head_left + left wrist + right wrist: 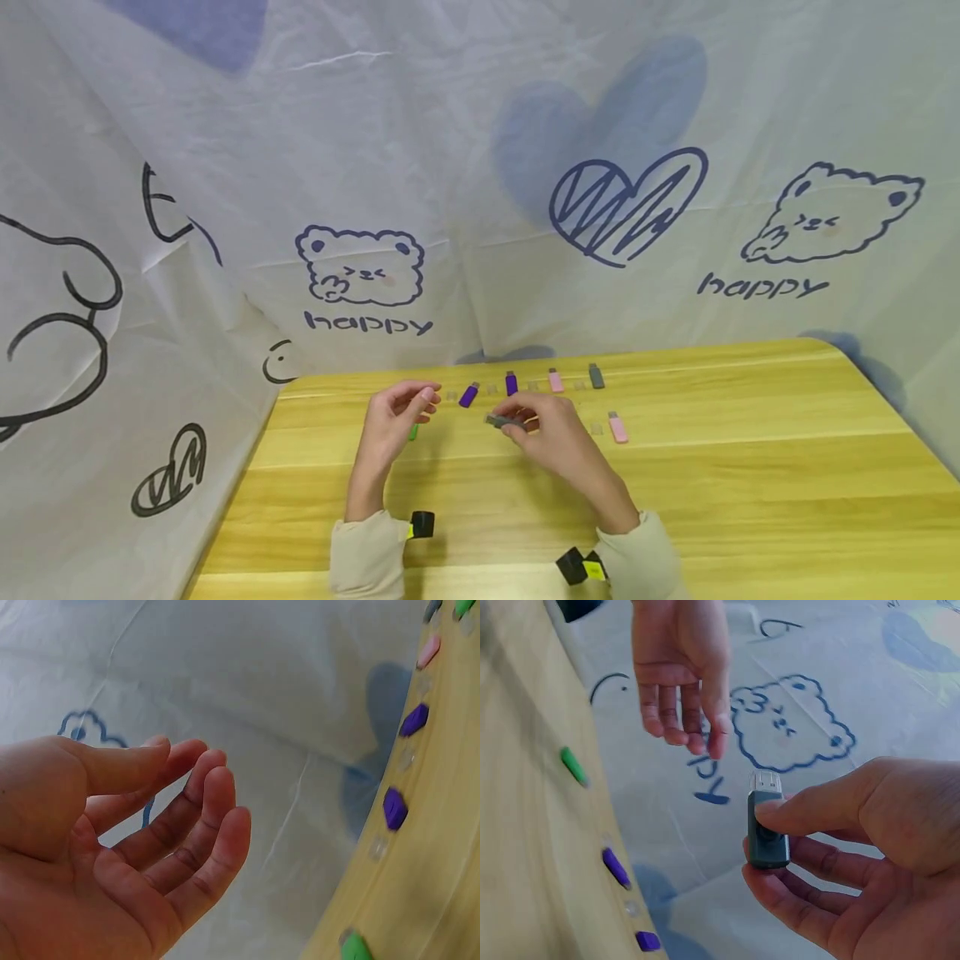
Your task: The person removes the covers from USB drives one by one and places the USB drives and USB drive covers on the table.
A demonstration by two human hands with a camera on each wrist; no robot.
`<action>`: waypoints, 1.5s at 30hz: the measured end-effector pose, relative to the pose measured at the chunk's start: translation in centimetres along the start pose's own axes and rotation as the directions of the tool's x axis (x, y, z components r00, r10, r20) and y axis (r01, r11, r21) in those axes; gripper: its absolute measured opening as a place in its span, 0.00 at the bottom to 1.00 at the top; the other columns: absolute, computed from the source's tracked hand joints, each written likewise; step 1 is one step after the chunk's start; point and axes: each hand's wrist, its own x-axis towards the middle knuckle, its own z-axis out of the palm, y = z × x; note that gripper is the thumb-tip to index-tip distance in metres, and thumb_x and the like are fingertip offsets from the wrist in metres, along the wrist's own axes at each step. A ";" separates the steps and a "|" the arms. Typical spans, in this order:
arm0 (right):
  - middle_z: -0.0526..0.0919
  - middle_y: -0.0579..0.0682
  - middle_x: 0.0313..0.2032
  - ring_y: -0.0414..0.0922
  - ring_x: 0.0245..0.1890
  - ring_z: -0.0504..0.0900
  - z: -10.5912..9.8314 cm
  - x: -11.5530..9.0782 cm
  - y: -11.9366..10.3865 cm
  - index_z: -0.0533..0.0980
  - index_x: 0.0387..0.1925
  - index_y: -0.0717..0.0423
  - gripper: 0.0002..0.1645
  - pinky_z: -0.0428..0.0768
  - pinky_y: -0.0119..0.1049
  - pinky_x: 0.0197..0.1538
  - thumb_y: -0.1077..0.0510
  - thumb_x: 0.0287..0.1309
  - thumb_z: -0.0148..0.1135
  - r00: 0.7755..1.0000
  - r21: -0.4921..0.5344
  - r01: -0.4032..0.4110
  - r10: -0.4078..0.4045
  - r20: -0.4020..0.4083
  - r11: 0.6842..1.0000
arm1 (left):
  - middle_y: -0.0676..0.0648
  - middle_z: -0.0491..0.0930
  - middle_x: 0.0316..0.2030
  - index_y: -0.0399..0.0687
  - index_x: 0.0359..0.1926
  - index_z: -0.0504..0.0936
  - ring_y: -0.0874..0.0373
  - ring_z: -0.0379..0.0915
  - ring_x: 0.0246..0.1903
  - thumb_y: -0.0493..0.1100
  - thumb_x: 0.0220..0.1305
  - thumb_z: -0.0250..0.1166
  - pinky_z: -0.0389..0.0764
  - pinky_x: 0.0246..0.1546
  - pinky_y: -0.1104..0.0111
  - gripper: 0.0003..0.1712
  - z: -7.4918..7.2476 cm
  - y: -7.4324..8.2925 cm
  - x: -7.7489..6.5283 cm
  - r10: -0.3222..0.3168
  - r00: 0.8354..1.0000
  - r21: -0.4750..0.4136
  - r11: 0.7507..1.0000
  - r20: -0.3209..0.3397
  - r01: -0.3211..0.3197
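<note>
My right hand (551, 429) pinches a dark grey USB flash drive (768, 851) between thumb and fingers, above the table. The drive's plug end points away from the palm, and a see-through cap (765, 782) shows over the metal plug. Off to the left, my left hand (392, 421) is raised with its fingers loosely bent and nothing in them. A green flash drive (413, 432) lies on the table just beside it, partly hidden by that hand in the head view. Beyond the hands lie two purple flash drives, one tilted (469, 394) and one straighter (512, 383).
Along the table's (750, 467) back edge lie a pink flash drive (556, 381) and another grey one (596, 376), with small clear caps (492, 389) between the drives. A second pink drive (617, 427) lies right of my right hand. A printed white cloth (465, 167) hangs behind.
</note>
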 end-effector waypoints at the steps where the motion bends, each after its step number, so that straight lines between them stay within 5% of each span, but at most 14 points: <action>1: 0.88 0.50 0.39 0.45 0.37 0.86 -0.3 0.0 0.1 0.86 0.42 0.56 0.10 0.86 0.33 0.41 0.70 0.60 0.70 1.000 0.005 -0.011 0.011 -0.013 1.000 | 0.35 0.86 0.41 0.32 0.49 0.86 0.50 0.84 0.37 0.34 0.74 0.63 0.87 0.40 0.66 0.10 0.3 0.1 0.0 0.005 1.000 -0.006 1.000 0.012 -0.005; 10: 0.89 0.51 0.38 0.44 0.33 0.88 -1.4 0.0 1.1 0.87 0.40 0.57 0.10 0.87 0.32 0.37 0.69 0.57 0.74 0.988 0.089 -0.067 0.079 -0.132 0.994 | 0.34 0.85 0.44 0.32 0.50 0.86 0.45 0.83 0.40 0.35 0.72 0.64 0.87 0.42 0.64 0.11 2.9 1.1 0.0 0.052 0.989 -0.031 0.998 0.136 -0.048; 18: 0.89 0.53 0.39 0.45 0.34 0.89 -1.3 0.0 1.6 0.88 0.42 0.60 0.10 0.87 0.33 0.38 0.68 0.57 0.74 0.990 0.124 -0.053 0.069 -0.124 0.991 | 0.37 0.85 0.47 0.34 0.52 0.85 0.41 0.83 0.42 0.36 0.72 0.65 0.87 0.44 0.63 0.12 4.9 1.7 -0.3 0.083 0.965 -0.039 0.996 0.249 -0.076; 26: 0.89 0.55 0.39 0.46 0.34 0.90 -1.1 0.0 1.6 0.88 0.41 0.62 0.09 0.88 0.34 0.38 0.68 0.57 0.74 0.990 0.145 -0.041 0.060 -0.130 0.989 | 0.37 0.86 0.41 0.32 0.48 0.85 0.51 0.84 0.37 0.31 0.68 0.68 0.86 0.40 0.68 0.09 6.2 2.0 -0.4 0.083 0.972 -0.081 0.995 0.218 -0.066; 34: 0.89 0.58 0.40 0.47 0.36 0.90 -1.0 0.0 1.7 0.87 0.42 0.64 0.09 0.87 0.32 0.39 0.67 0.59 0.73 0.994 0.150 -0.002 0.018 -0.107 0.989 | 0.37 0.86 0.37 0.31 0.43 0.85 0.39 0.84 0.37 0.29 0.66 0.69 0.86 0.38 0.68 0.06 6.5 2.0 -0.4 0.083 0.979 -0.096 0.993 0.189 -0.065; 45: 0.89 0.58 0.40 0.48 0.37 0.90 -0.8 0.1 1.8 0.87 0.43 0.64 0.09 0.87 0.33 0.39 0.68 0.60 0.71 0.996 0.158 0.005 0.009 -0.090 0.987 | 0.35 0.86 0.38 0.29 0.43 0.86 0.53 0.85 0.33 0.29 0.65 0.70 0.88 0.39 0.66 0.07 6.2 1.9 -0.3 0.057 0.983 -0.155 0.988 0.174 -0.030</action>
